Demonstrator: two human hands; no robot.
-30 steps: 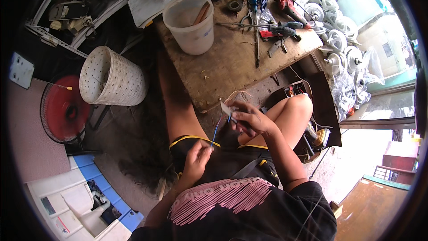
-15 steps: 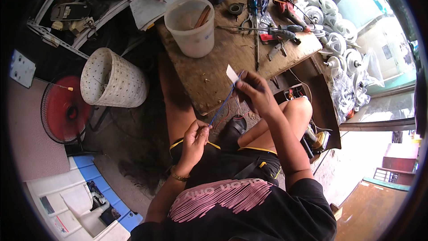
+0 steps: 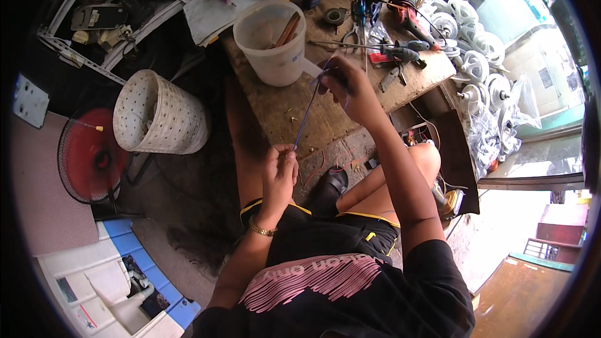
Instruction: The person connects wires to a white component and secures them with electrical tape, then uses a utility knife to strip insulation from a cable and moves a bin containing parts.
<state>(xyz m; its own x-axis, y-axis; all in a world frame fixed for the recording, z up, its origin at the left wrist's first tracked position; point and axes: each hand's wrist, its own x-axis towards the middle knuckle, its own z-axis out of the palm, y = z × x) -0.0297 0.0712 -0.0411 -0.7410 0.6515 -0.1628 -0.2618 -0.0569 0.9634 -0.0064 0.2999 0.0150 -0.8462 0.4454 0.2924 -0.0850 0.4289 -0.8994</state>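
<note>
The left hand (image 3: 279, 174) is just by the near corner of the table (image 3: 343, 109), thumb and forefinger pressed together in a grip on a thin blue wire (image 3: 305, 117). From there the wire runs nearly straight, over that corner, to the right hand (image 3: 350, 87), raised above the tabletop. Its grip pinches the wire along with a flat white piece (image 3: 311, 67), which points toward a translucent bucket (image 3: 275, 69); whether the two touch, I can't tell from here. The bucket stands near the table's left edge, holding brown strips (image 3: 288, 30). Toward the far right corner I see a red drill (image 3: 407, 22), and white wheels (image 3: 476, 66) are heaped beyond the right edge. A gold bracelet (image 3: 261, 230) circles the left wrist.
</note>
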